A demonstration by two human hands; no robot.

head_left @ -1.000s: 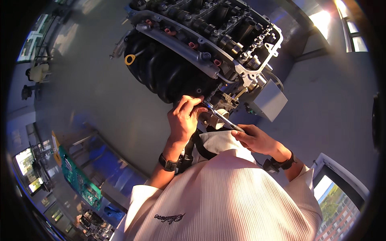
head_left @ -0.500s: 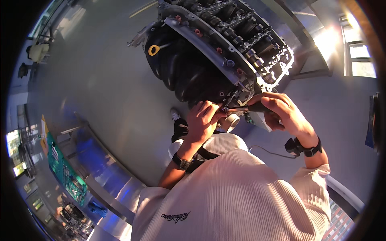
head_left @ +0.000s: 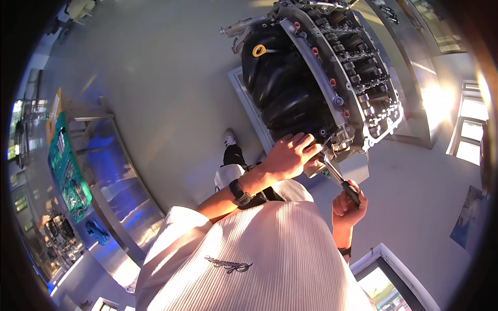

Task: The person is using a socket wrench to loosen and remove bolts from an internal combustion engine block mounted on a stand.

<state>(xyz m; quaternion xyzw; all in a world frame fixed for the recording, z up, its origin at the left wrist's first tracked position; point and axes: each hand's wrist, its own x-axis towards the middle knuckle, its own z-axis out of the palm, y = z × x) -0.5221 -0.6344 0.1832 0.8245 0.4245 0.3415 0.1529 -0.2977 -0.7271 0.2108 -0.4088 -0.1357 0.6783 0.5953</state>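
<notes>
Grey floor; right hand (head_left: 348, 206) clenched on ratchet handle (head_left: 340, 179), left hand (head_left: 290, 155) steadying its head at engine (head_left: 316, 83).

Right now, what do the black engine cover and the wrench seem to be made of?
The black engine cover looks like moulded plastic: ribbed, rounded, with a dull sheen. The wrench in the right hand seems to be bright polished metal with a dark grip, probably rubber or plastic.

The right hand (head_left: 348, 205) has dropped down the ratchet handle (head_left: 340, 177).
</notes>
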